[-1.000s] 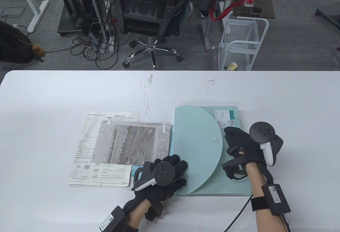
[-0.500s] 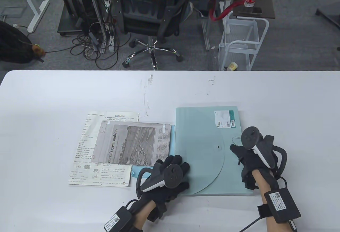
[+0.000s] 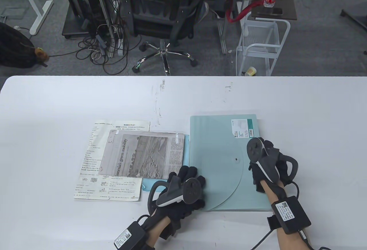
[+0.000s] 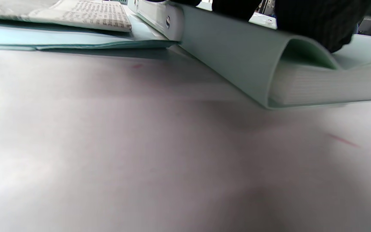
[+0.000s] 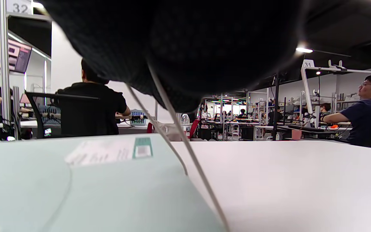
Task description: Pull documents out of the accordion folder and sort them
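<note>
Closing the accordion folder (image 3: pixel 218 158) well, as I judge the step, means keeping its rounded flap flat while the elastic cord (image 5: pixel 172 129) is brought to the small button (image 3: pixel 235 159) near the flap's curved edge. I would keep the cord taut but not yanked, and keep the folder from sliding on the bench (image 3: pixel 57 101) while I do it.

The folder lies flat on the bench, right of centre, its flap down over the front and a printed label (image 3: pixel 243 128) at its far right corner. Just left of it sits the sorted pile: a newspaper clipping (image 3: pixel 143 152) on top of a printed worksheet (image 3: pixel 97 158), with a pale blue sheet (image 3: pixel 149 180) peeking out underneath, touching the folder's left edge.

My left hand (image 3: pixel 183 188) rests palm down on the folder's near left corner, fingers spread and pressing; the left wrist view shows the fingers on top of the curved spine, with the stacked pockets visible at the end. It is not curled around anything.

My right hand (image 3: pixel 265 161) hovers over the right side of the folder, tilted onto its edge. In the right wrist view two thin strands of cord run down from under the glove toward the folder, so I take it that the fingers pinch the cord, though the pinch itself is hidden.
</note>
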Demonstrator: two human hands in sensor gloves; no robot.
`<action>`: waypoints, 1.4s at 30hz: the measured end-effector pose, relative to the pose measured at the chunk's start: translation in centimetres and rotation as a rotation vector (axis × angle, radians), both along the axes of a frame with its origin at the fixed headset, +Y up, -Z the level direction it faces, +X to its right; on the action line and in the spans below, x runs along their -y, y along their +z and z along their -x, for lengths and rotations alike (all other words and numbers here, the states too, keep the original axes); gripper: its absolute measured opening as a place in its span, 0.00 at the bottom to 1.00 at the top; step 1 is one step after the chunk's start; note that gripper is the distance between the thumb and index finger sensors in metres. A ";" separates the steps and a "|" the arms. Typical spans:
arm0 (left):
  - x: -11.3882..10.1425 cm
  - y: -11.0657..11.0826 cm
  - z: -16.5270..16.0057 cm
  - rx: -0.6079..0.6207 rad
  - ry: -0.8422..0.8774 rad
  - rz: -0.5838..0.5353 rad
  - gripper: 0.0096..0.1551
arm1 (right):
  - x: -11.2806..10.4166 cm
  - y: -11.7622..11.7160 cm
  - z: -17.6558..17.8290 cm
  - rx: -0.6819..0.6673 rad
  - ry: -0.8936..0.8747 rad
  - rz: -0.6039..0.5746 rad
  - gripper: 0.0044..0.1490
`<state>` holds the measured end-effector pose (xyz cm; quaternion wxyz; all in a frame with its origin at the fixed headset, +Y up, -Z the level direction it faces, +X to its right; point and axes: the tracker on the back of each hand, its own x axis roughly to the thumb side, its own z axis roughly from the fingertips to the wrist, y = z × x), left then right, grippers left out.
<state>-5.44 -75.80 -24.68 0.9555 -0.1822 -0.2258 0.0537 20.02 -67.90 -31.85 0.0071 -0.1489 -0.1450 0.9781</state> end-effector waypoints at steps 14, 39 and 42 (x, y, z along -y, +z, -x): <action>0.3 0.0 -0.4 0.022 0.008 0.027 0.46 | 4.2 -2.1 6.1 -0.130 0.086 0.240 0.23; 0.2 -0.2 0.0 0.036 0.062 0.041 0.47 | 0.6 2.8 3.7 -0.225 -0.301 0.213 0.38; 0.1 -0.3 0.2 0.034 0.069 0.036 0.47 | 0.9 4.1 4.6 -0.270 -0.255 0.189 0.43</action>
